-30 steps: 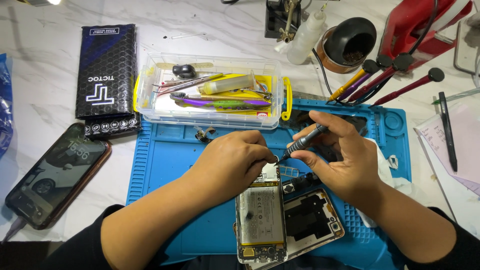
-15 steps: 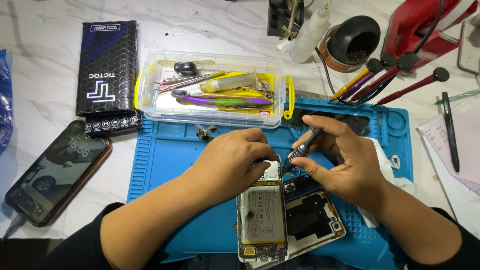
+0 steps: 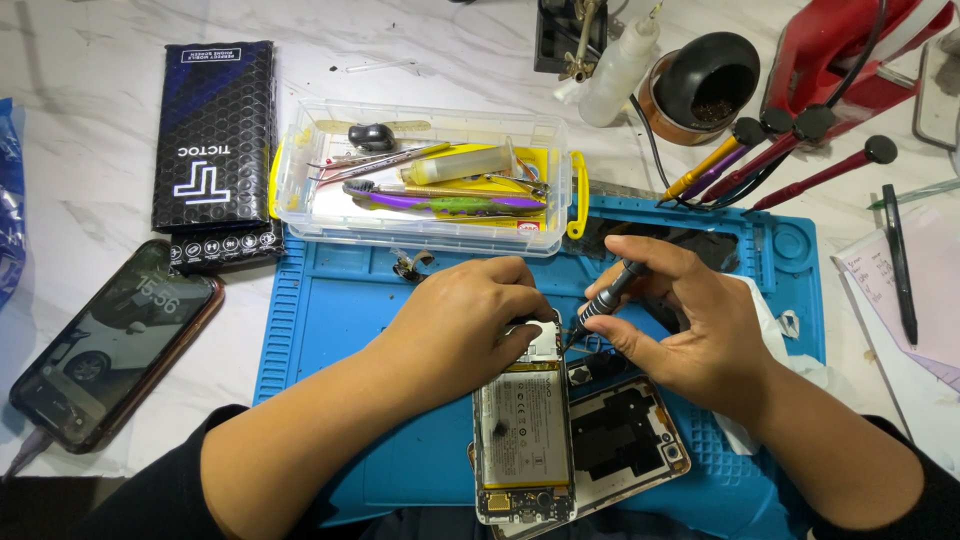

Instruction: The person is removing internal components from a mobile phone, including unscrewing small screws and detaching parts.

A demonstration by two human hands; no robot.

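Change since the earlier frames: my hands have barely moved; the screwdriver tip sits at the same top edge.

Item: opened phone [image 3: 525, 440], one, on the blue mat [image 3: 330, 320], beside its one detached back cover [image 3: 625, 440].
Item: my left hand [image 3: 470, 325], fingers curled, pressing the phone's top.
Item: my right hand [image 3: 690, 320], pinching one small screwdriver [image 3: 605, 300].
Item: clear tool box [image 3: 425, 180], one; intact phone [image 3: 115, 340], one.
Hidden: the screw itself, under my fingers; the phone's lower edge is cut off.

left hand [image 3: 470, 325] curled palm-down, right hand [image 3: 690, 320] pinching, forearms converging.
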